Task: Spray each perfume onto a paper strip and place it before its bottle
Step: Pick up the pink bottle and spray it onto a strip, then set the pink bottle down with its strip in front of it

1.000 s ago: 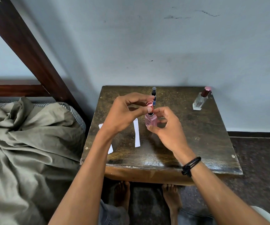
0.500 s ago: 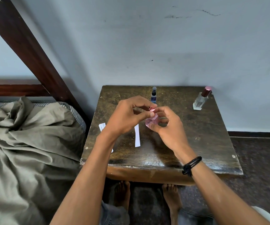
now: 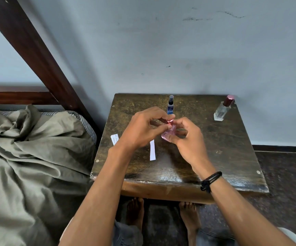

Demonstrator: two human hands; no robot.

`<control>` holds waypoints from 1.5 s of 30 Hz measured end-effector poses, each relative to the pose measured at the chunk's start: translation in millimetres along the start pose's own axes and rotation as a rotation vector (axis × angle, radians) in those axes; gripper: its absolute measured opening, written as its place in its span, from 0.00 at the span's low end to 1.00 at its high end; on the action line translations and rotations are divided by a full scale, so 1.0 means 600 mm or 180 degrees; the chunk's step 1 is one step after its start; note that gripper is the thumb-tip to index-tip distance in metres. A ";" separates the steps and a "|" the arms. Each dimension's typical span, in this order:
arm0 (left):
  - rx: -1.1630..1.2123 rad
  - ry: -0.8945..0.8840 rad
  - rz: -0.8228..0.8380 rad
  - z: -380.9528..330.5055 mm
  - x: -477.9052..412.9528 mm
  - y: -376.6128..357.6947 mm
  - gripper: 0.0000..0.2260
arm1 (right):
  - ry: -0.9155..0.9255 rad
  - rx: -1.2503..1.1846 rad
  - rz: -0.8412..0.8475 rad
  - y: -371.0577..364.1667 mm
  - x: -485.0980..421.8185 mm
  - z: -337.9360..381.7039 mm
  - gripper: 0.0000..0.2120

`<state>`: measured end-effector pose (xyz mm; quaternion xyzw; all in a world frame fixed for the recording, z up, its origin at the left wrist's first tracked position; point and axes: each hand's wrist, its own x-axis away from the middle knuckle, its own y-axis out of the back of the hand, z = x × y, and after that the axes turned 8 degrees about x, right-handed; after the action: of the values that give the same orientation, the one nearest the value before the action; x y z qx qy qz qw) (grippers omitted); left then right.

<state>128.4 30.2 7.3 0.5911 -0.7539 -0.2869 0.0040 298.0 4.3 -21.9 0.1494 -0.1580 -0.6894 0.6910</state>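
Note:
A small pink perfume bottle (image 3: 168, 134) is held tilted above the middle of the wooden table (image 3: 232, 157). My right hand (image 3: 188, 139) grips its body. My left hand (image 3: 143, 128) pinches its pink cap (image 3: 169, 121) between thumb and fingers. A white paper strip (image 3: 152, 150) lies flat on the table just below my hands. A second strip (image 3: 115, 139) with print on it shows at the table's left, partly hidden by my left wrist. A slim blue spray bottle (image 3: 170, 105) stands at the back centre. A clear bottle with a maroon cap (image 3: 222, 109) stands at the back right.
The table stands against a pale wall. A bed with rumpled olive sheets (image 3: 28, 157) lies close on the left, under a dark wooden beam (image 3: 37, 55). My bare feet (image 3: 161, 215) rest on the dark floor under the table's front edge.
Both hands have lowered a little with the pink bottle, which went from upright to tilted. My left fingers moved from above the nozzle down onto the top.

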 end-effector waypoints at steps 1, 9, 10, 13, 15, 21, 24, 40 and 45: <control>0.0004 -0.0002 0.0005 -0.001 0.000 -0.001 0.12 | 0.0015 0.0011 0.0004 0.000 0.000 0.000 0.14; 0.0167 0.0158 0.0036 -0.008 0.002 -0.004 0.17 | -0.0086 0.0055 -0.0024 0.003 -0.002 0.000 0.16; 0.0215 0.0200 0.0031 -0.010 0.002 -0.003 0.19 | -0.0097 0.0047 -0.0035 0.003 -0.002 0.000 0.16; 0.0349 0.0318 0.0046 -0.014 0.000 0.001 0.21 | -0.0124 0.0029 -0.0039 0.003 -0.003 0.001 0.15; 0.0463 0.0345 0.0039 -0.017 -0.002 0.006 0.22 | -0.0114 0.0000 -0.0049 0.004 -0.002 0.005 0.15; 0.0470 0.0551 0.0082 -0.008 -0.004 0.039 0.22 | -0.0035 -0.0105 -0.0054 -0.002 -0.003 0.024 0.16; 0.0378 0.0609 0.0177 -0.004 0.000 0.052 0.18 | 0.0016 -0.0071 -0.0037 -0.014 -0.007 0.030 0.16; -0.0321 0.0847 -0.0787 0.029 0.014 0.118 0.15 | -0.0064 0.0498 -0.0115 -0.044 -0.042 0.038 0.09; -0.0513 0.1169 -0.1042 0.042 0.019 0.130 0.14 | -0.0078 0.1217 0.0191 -0.049 -0.053 0.019 0.08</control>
<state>47.1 41.6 16.4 0.7451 -0.6095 -0.2308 0.1415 266.8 36.2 -24.4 0.2647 -0.2989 -0.6277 0.6683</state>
